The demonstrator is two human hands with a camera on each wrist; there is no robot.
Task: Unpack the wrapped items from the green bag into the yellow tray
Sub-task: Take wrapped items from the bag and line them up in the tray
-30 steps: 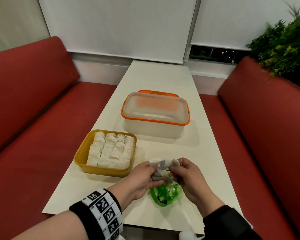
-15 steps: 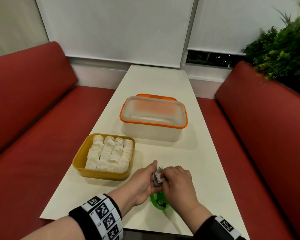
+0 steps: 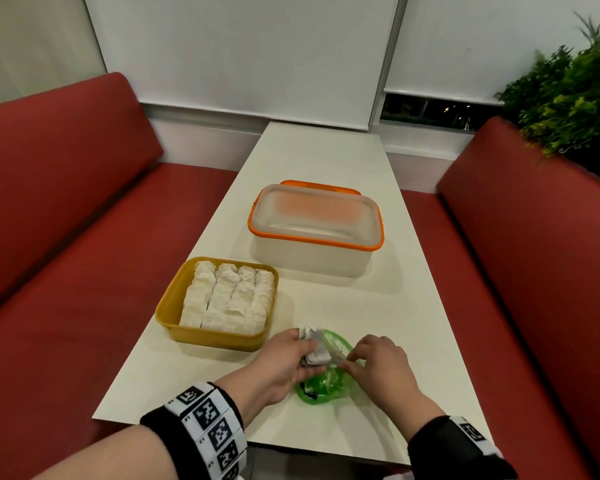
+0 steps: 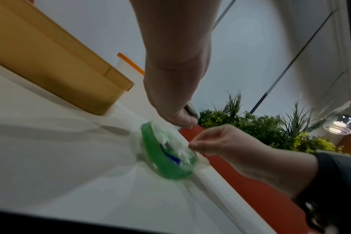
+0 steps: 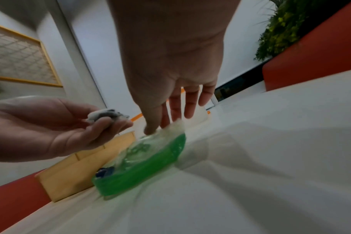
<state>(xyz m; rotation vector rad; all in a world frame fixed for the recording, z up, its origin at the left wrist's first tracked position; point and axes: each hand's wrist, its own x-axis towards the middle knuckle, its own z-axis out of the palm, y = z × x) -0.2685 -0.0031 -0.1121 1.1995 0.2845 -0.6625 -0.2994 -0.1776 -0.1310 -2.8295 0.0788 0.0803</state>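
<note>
Gripping a crumpled grey-white wrapped item (image 3: 313, 348) between curled fingers and thumb, the left hand (image 3: 280, 366) hovered just above the near end of the white table (image 3: 326, 161), close to the front right corner of the yellow tray (image 3: 215, 337). In the right wrist view the same item (image 5: 106, 116) sat at that hand's fingertips, lifted clear of the bag. The right hand (image 3: 383, 365) pinched the pale, translucent top edge of the green bag (image 3: 324, 386) between thumb and forefinger, its other fingers fairly straight. The bag lay on the table between the two hands, just right of the tray, with a dark blue patch showing through the plastic (image 4: 173, 157). The tray stood on the left side of the table, packed with rows of white wrapped items (image 3: 229, 297). Beyond it, a clear lidded container with an orange rim (image 3: 315, 225) rested at mid-table. Red benches (image 3: 59, 209) flanked the table, and a green plant (image 3: 568, 98) rose behind the right one.
</note>
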